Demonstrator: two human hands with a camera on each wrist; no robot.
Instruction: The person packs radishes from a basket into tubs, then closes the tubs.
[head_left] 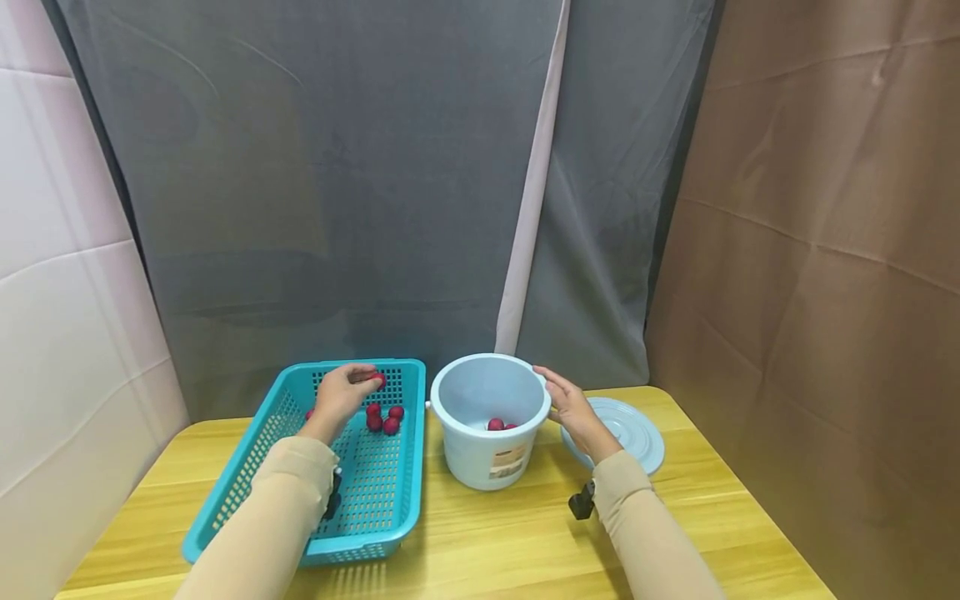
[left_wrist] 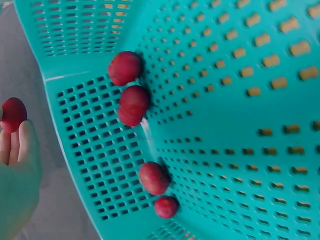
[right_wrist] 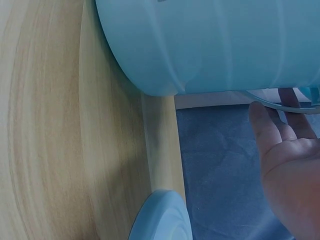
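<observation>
Table: we see a yellow wooden table (head_left: 495, 533) carrying every item, with both sleeved forearms reaching across its near edge.
Basket: we locate a teal perforated basket (head_left: 375, 517) on the left side of the table, just beside the bucket.
Loose fruit: we count several small red fruits (head_left: 384, 417) lying on the basket floor toward its far end; the left wrist view shows them grouped along a ridge in the floor.
Left grip: we see the left hand (head_left: 341, 396) over the far end of the basket, its fingertips pinching one red fruit (left_wrist: 12, 114) clear of the basket floor.
Bucket: we see a pale blue bucket (head_left: 487, 450) standing upright in the middle of the table, with a few red fruits at its bottom.
Right grip: we see the right hand (head_left: 573, 408) with relaxed, straight fingers laid against the bucket's right rim, holding nothing.
Lid: we see a pale blue lid (head_left: 637, 433) lying flat on the table, right of the bucket and partly under the right hand.
Backdrop: grey cloth hangs behind the table.
</observation>
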